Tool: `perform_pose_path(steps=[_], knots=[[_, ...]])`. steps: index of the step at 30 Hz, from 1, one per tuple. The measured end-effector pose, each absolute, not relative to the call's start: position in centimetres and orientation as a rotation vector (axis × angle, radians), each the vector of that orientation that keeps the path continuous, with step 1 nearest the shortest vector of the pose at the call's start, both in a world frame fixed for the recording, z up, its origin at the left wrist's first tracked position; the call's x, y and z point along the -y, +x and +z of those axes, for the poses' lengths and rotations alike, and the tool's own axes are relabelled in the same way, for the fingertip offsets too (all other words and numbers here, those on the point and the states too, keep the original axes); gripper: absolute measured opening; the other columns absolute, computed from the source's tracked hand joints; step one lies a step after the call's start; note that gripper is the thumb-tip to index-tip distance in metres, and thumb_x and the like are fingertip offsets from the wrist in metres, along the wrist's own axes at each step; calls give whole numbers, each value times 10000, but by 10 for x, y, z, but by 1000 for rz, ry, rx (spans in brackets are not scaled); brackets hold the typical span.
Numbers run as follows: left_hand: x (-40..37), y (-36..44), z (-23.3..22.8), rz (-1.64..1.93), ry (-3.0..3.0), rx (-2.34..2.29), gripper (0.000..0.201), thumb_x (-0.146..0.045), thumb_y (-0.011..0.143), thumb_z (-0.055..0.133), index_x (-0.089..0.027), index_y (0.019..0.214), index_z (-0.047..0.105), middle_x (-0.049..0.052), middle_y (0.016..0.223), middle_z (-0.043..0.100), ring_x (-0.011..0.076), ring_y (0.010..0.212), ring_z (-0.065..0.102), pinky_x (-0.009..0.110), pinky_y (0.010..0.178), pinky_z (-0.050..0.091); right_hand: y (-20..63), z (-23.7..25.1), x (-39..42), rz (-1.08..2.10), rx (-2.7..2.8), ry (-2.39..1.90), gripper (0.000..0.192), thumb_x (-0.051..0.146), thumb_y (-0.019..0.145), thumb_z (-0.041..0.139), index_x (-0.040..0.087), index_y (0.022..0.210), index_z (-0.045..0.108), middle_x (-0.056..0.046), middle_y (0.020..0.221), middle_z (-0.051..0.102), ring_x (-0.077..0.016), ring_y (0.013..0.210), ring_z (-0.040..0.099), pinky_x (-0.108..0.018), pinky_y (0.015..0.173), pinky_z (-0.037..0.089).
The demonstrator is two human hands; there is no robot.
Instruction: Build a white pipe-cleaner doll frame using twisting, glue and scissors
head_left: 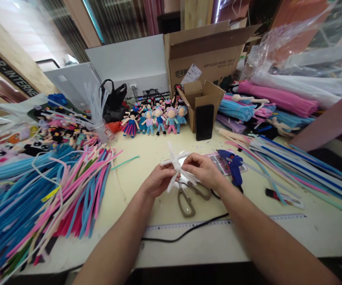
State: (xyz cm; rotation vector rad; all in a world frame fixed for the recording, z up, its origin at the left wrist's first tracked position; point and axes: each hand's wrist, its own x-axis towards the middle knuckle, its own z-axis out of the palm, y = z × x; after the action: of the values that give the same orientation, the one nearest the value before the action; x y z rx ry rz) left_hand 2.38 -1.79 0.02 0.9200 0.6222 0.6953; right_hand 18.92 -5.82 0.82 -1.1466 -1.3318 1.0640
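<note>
Both hands hold a bundle of white pipe cleaners [175, 161] over the middle of the table, its stems sticking out in several directions. My left hand [158, 178] pinches it from the left, near where the stems meet. From the right, my right hand [203, 170] has its thumb and fingertips closed on the same stems. Beneath the hands lies a pair of scissors [186, 204] with grey-brown handles, its blades partly covered by the bundle. Just right of my right hand rests a blue glue gun [233, 164].
Several pipe-cleaner dolls [159, 118] stand at the back beside a small cardboard box [206, 93] with a black phone [204, 122] against it. Coloured pipe cleaners [54, 190] pile up left; more stems [292, 162] lie right. A ruler [185, 225] and black cable [171, 240] cross the front.
</note>
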Motion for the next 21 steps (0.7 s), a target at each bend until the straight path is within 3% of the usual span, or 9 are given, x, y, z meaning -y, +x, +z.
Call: perform_pose_path(steps=[7,15,21], knots=[[23,26,3,666,900,-562,214,-159,552,713,-107,750,652,24,601,623,89,527,551,197,535,435,188,11,61,1409,1135,-1010,196,296,639,715,176,662,563,41,554,604,-107,498,542,-228,485,401],[26,26,3,662,878,-529,270,-179,548,748,-117,789,643,15,610,615,98,543,559,210,550,449,184,4,62,1686,947,-777,283,346,635,770,166,706,563,-15,617,679,-158,569,649,-257,538,474],[25,24,4,664,912,-496,232,-169,593,742,-124,800,645,10,649,614,104,573,559,242,611,452,184,6,63,1746,853,-756,294,323,601,802,156,678,572,-15,591,664,-126,522,622,-206,493,434]])
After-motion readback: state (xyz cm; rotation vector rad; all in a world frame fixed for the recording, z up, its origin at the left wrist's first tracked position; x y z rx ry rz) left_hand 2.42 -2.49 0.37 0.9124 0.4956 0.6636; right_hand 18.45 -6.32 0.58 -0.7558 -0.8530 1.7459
